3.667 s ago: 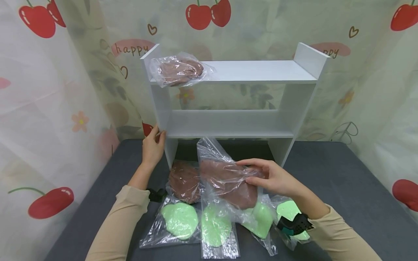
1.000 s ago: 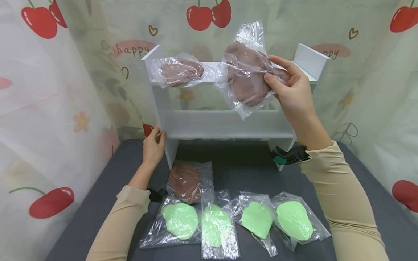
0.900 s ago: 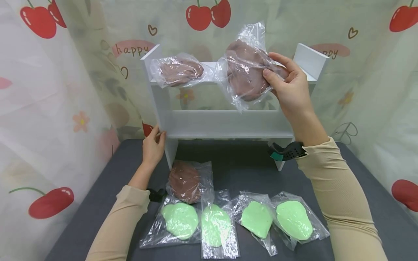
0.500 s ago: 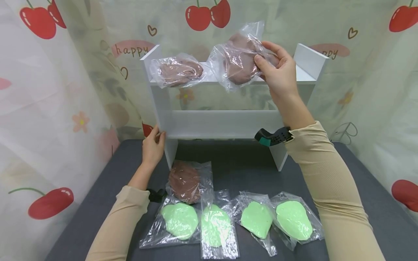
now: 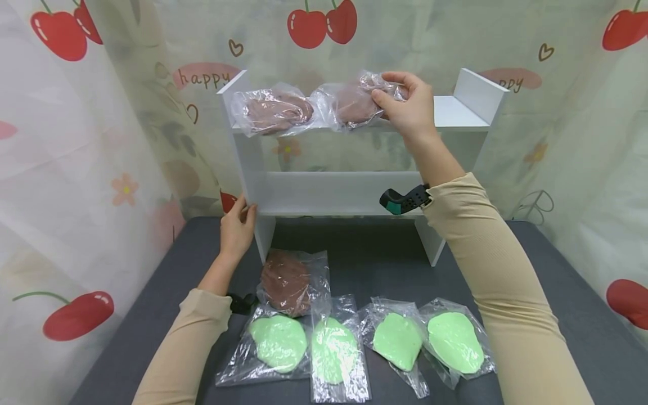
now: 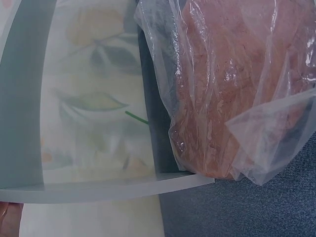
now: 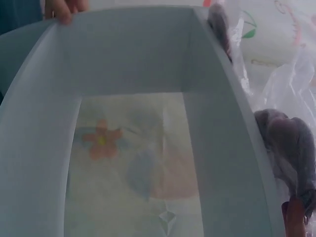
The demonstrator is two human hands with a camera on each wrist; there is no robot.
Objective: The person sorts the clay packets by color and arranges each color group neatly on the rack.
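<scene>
My right hand (image 5: 407, 104) pinches a clear plastic bag of brown clay-like material (image 5: 356, 104) at its right end, level with the top board of a white shelf (image 5: 349, 191). The same bag (image 7: 289, 143) appears beside the board in the right wrist view. Another brown bag (image 5: 280, 111) lies on the board's left part, its plastic against the held one. My left hand (image 5: 236, 233) grips the front edge of the shelf's left side panel. A third brown bag (image 5: 286, 281) lies on the table at the foot of that panel; it fills much of the left wrist view.
Several clear bags with flat green pieces (image 5: 400, 340) lie in a row along the front of the dark table (image 5: 521, 292). Patterned cloth (image 5: 390, 50) hangs behind and at both sides. A thin cord (image 5: 539, 205) hangs at the right.
My right hand has lifted the brown bag from the table in front of the shelf up to the top board, then moved it left and lowered it there. The left hand has stayed put.
</scene>
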